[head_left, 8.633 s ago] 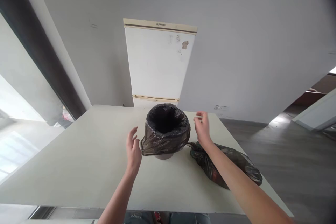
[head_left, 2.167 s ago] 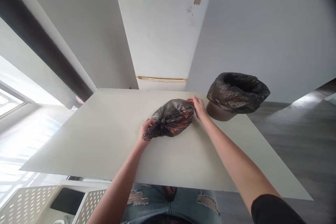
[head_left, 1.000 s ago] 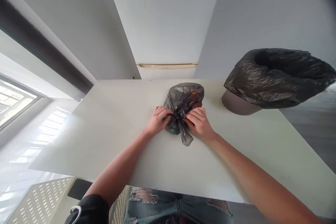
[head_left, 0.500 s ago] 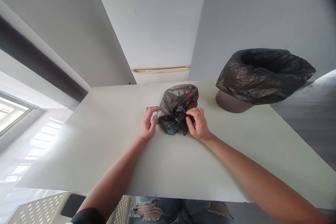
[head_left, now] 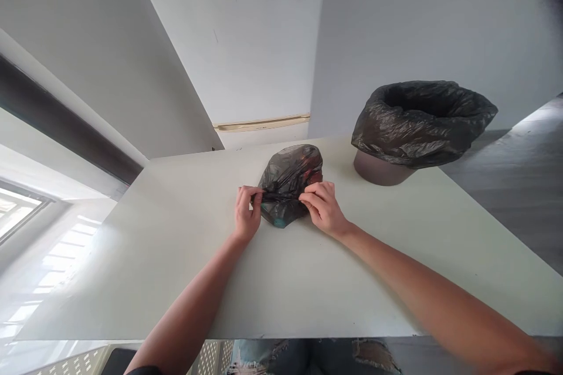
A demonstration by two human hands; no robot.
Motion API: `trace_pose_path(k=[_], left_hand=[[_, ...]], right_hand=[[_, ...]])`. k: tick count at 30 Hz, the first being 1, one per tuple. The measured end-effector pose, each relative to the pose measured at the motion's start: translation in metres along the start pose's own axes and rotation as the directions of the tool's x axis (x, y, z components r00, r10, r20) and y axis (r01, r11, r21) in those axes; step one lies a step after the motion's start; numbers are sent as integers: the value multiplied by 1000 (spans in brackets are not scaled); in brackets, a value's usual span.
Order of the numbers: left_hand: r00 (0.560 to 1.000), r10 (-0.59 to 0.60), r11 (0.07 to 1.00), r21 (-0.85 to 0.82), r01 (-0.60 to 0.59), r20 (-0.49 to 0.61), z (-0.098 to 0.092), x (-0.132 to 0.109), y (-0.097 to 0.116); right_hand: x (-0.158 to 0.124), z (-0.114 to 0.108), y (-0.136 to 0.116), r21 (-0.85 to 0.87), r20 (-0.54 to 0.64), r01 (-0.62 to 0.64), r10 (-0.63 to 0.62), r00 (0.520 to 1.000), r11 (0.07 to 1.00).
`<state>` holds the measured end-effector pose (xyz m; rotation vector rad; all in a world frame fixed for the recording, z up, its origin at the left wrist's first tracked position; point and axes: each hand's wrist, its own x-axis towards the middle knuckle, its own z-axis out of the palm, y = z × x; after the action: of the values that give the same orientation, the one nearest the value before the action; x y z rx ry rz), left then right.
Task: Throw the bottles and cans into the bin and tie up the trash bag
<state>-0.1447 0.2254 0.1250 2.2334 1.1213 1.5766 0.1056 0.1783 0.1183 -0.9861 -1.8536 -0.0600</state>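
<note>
A black plastic bag [head_left: 288, 167], thin enough to show something reddish and something green inside, lies on the white table [head_left: 176, 281]. My left hand [head_left: 248, 211] pinches gathered plastic at the bag's left side, fingers and thumb closed on it. At the other side my right hand [head_left: 323, 205] has its thumb and fingertips pressed together on the bag's gathered top. Between the two hands the plastic is drawn into a twisted, stretched band. What the contents are cannot be made out.
On the table's right side stands a brown bin [head_left: 382, 171] lined with a large black bag [head_left: 417, 135], its mouth open. Behind the table is a white door-like panel with a cream handle [head_left: 264, 123]. A perforated cream chair [head_left: 211, 357] is below the front edge.
My left fingers, apart beside the bag before, now grip its gathered plastic. The bunched top has been pulled out sideways between both hands. The camera view has shifted slightly.
</note>
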Motion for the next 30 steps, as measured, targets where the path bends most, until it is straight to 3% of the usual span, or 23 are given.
trace_pose_path(k=[3,6,9,11,13,16,18,20,22,24,26,30], left_hand=[[978,-134,991,9,137,-163,-2,0,-4],[920,-296,954,-41,296,-258,-1,0,-14],[874,-397,918,-146,370,-280,1,1,-23],[865,-429,898,-223,379,-259,2,2,-25],[872,-442,877,-306,370,-211,2,3,-24],[914,-397,864,-367,344,-79,1,3,-18],[938,-346,886,-327,329,7,1,3,-16],[935,-354,895,-287,342,11,2,2,-16],[902,-423,875,-293,385,-80,4,2,-21],[842,-503,840,-337,425,-196,5,2,-28],[774,-569,800,-405,442,-279,5,4,-36],[651,-682,700,-554,450,-333,-2,8,-51]], right_hand=[[-2,-4,-1,146,-67,-117,128,989,982],[-4,-5,3,367,-100,-227,281,955,902],[-5,-5,10,583,-67,-333,453,889,741],[-5,-7,13,629,-20,-354,469,883,692],[-4,-13,13,604,60,-344,390,919,719],[-1,-22,4,447,216,-275,196,957,851],[2,-26,-4,307,279,-106,17,960,946],[4,-29,-12,223,312,108,-175,934,969],[5,-30,-21,201,334,261,-317,888,944],[5,-32,-29,206,346,342,-395,851,917],[5,-33,-36,254,367,384,-455,811,888],[3,-35,-41,349,423,379,-505,753,857]])
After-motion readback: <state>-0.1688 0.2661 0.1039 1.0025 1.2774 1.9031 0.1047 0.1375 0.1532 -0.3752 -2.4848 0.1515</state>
